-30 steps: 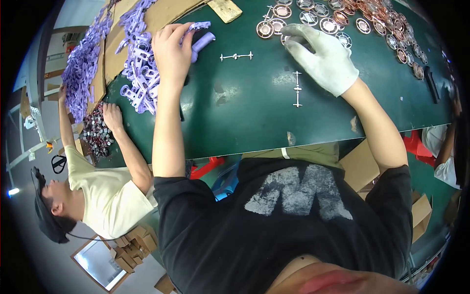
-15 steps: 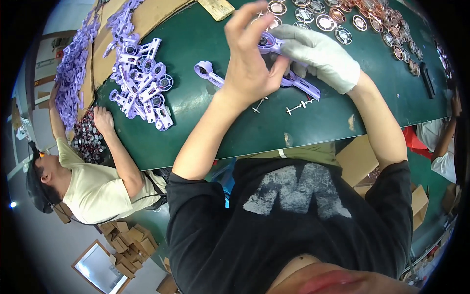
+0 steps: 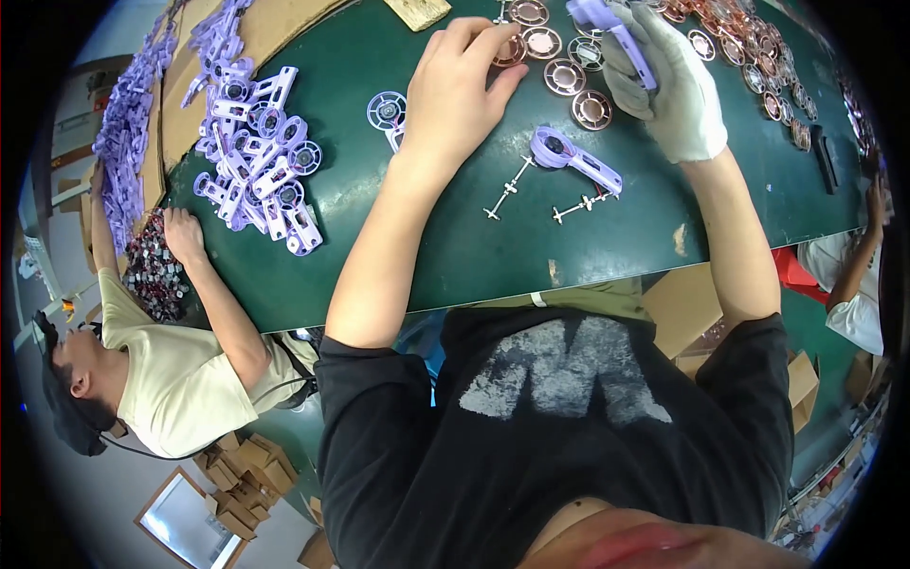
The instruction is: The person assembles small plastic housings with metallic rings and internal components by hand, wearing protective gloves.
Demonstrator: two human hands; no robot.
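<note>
My bare left hand (image 3: 460, 95) is over the far middle of the table, thumb and fingers apart. Its fingertips reach a copper-coloured round grille (image 3: 509, 51), partly covered by them. In a pale work glove, my right hand (image 3: 681, 100) grips a purple handheld-fan housing (image 3: 627, 47), held up at the far right. Another purple fan housing (image 3: 583, 166) lies on the table between my forearms. Beside it are two thin metal rods with crosspieces, one rod (image 3: 510, 190) to the left and one rod (image 3: 580, 205) below. A further round-headed fan housing (image 3: 387, 111) is partly hidden by my left wrist.
Many copper and silver round grilles (image 3: 730, 52) spread over the far right of the green table (image 3: 455, 256). A purple housing pile (image 3: 261, 161) sits left. Beyond it, a co-worker (image 3: 180, 370) reaches toward small dark parts (image 3: 156, 270). A black bar (image 3: 826, 159) lies far right.
My hands have parted: the left let go of the purple housing and moved to the grilles, while the right carried the housing up and right. Several grilles now lie nearer.
</note>
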